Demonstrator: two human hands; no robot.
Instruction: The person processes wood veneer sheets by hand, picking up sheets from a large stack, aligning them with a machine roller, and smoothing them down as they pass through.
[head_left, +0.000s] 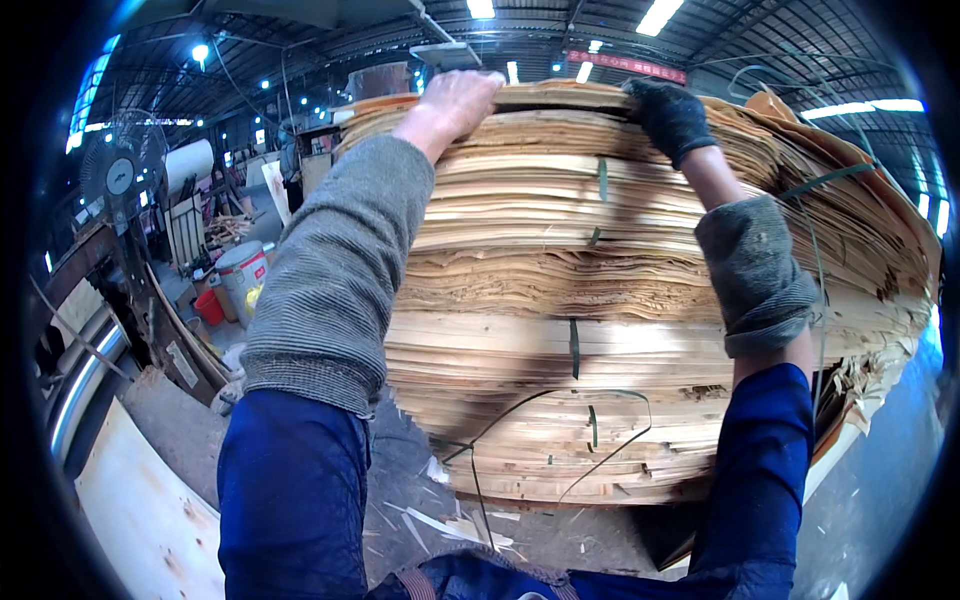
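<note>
**Left hand (458, 105) and gloved right hand (670, 115) are meeting the top of the veneer stack (560, 225)!**

Here in the head view, the veneer stack is standing right in front of the person, filling the middle. The bare left hand is resting at the edge of the top sheet (565, 93), fingers lying close together; whether they're pinching it, I cannot tell. Over on the right, the dark glove is curling at the same edge, its fingertips too unclear to call a pinch! Between them, a dark gap is showing beneath the sheet. Green strapping (575, 348) is hanging down the front, veneer scraps (462, 530) are littering the floor, and a fan (120, 175) is standing far left.
</note>
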